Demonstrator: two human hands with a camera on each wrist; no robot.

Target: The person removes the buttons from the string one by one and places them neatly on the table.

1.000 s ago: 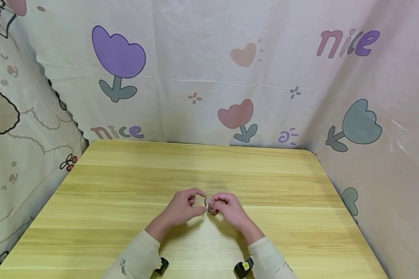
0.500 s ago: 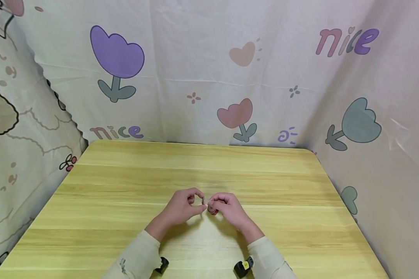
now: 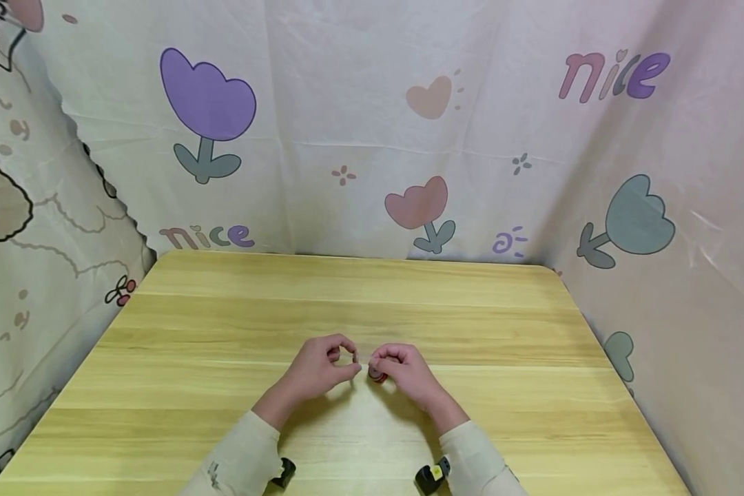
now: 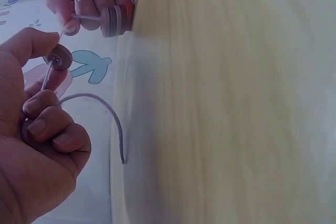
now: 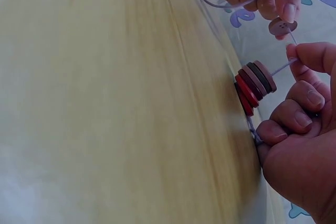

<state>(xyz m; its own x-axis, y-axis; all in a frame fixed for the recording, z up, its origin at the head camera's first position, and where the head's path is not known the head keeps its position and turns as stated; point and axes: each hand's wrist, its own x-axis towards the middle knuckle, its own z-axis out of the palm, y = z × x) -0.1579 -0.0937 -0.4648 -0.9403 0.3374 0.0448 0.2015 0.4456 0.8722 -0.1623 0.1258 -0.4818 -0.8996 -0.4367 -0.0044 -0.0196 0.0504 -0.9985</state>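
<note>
In the head view my left hand [image 3: 313, 370] and right hand [image 3: 408, 373] face each other above the table. Thumb and index finger of the left hand pinch a brown button [image 5: 278, 27] by its edge, with a pale cord [image 4: 112, 110] running through it. The cord's loose end curves out from under the left hand's curled fingers. My right hand pinches the cord between thumb and index finger, just beside the brown button. Below that pinch, a stack of threaded buttons [image 5: 255, 84] in red, dark and brown hangs close to the right fingers.
The wooden table [image 3: 254, 317] spreads around both hands. A patterned cloth [image 3: 347, 103] hangs behind it and along both sides. Dark wrist cameras show at both sleeves, the right one [image 3: 431, 477] with a yellow mark.
My left hand has drawn slightly to the left with the brown button, widening the gap between the hands. The right hand has stayed in place with the cord and stack.
</note>
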